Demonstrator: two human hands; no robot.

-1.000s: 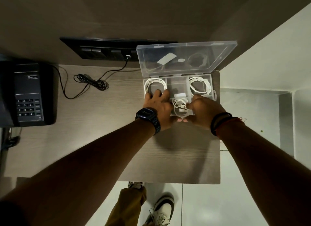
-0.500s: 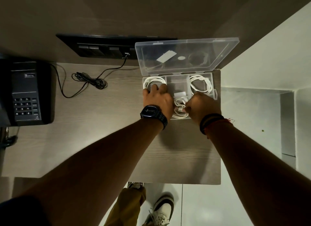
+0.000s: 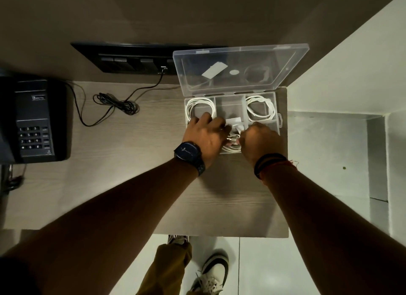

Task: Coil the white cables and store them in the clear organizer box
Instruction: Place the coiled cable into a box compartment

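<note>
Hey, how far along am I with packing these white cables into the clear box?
Two coiled cables already sit in the organizer box: one in the far-left compartment, one in the far-right. Your left hand and right hand are pressing a third coil into the near-middle compartment. Left: settle it and close the open lid.

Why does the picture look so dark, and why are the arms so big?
In the head view the light is dim, so the arms are nearly black and cast a shadow on the desk; the clear organizer box lid shows pale glare; the wide lens stretches the arms and bends the edges.
</note>
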